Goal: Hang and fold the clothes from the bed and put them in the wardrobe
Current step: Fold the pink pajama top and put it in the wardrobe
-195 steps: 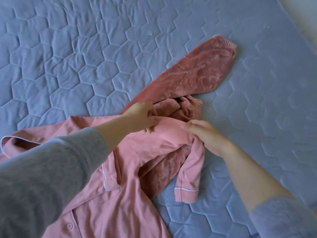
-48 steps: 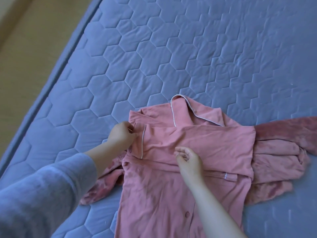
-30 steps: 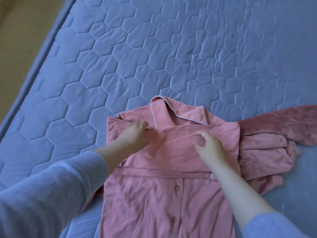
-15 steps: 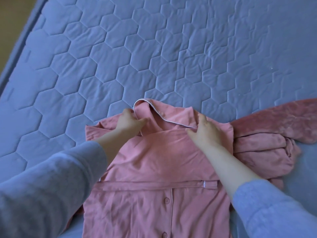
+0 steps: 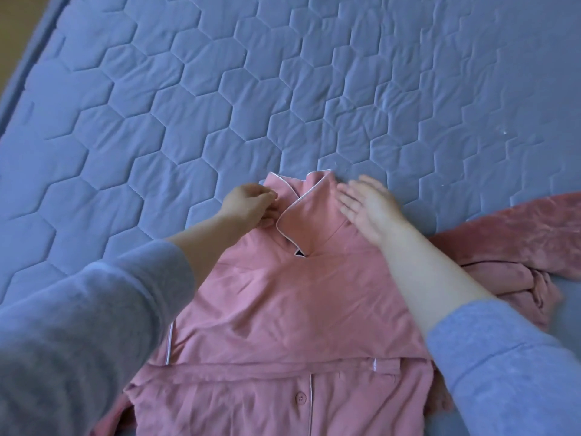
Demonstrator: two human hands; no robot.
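Pink pajama shirt (image 5: 283, 309) lies flat, buttons up, on your blue quilted bed (image 5: 220, 105), sleeves folded across the chest. Your left hand (image 5: 250, 204) pinches the collar's (image 5: 301, 206) left side. Your right hand (image 5: 367, 206) is open, palm down, at the collar's right side. Fuzzy pink garment (image 5: 518, 247) bunched just right of the shirt.

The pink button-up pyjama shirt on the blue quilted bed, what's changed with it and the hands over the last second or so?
Both hands moved up the pink button-up pyjama shirt from its chest to the white-piped collar. The left hand now pinches the collar's left edge; the right hand has let go and lies open and flat beside the collar. Unchanged: sleeves folded across the front, the fuzzy pink garment bunched to the right on the blue quilted bed.
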